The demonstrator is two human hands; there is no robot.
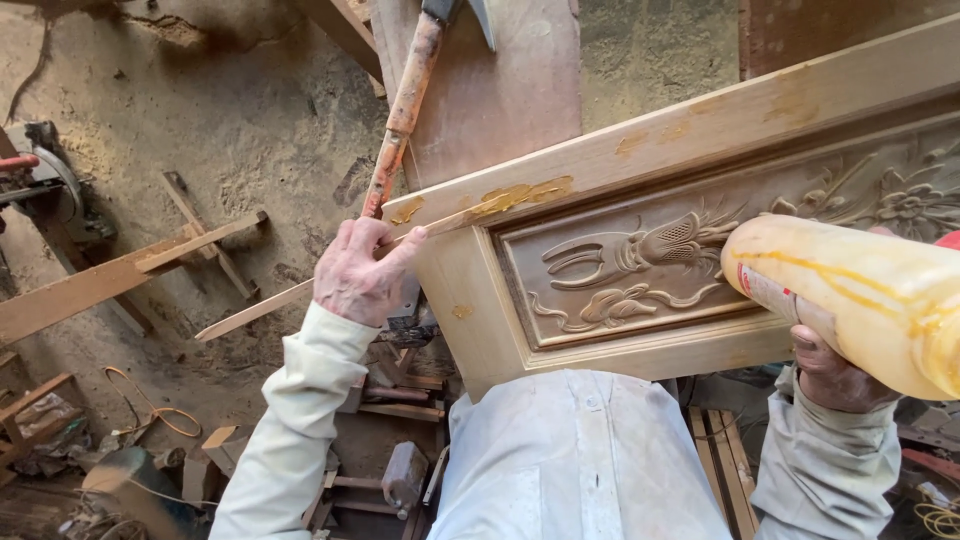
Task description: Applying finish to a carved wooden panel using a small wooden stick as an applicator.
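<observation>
Spreading glue (520, 193) along the carved panel (690, 200) edge: left hand (358, 272) fingers clamped on stick (300, 297), tip at the corner; right hand (835, 375) fingers gripping glue bottle (850, 290). Next probably needs even strokes along the edge.

Glue bottle (860, 300) base beyond right edge

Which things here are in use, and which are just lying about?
In use: left hand with thin wooden stick, right hand with glue bottle, carved wooden panel.
Lying about: hammer, circular saw, wood scraps.
</observation>
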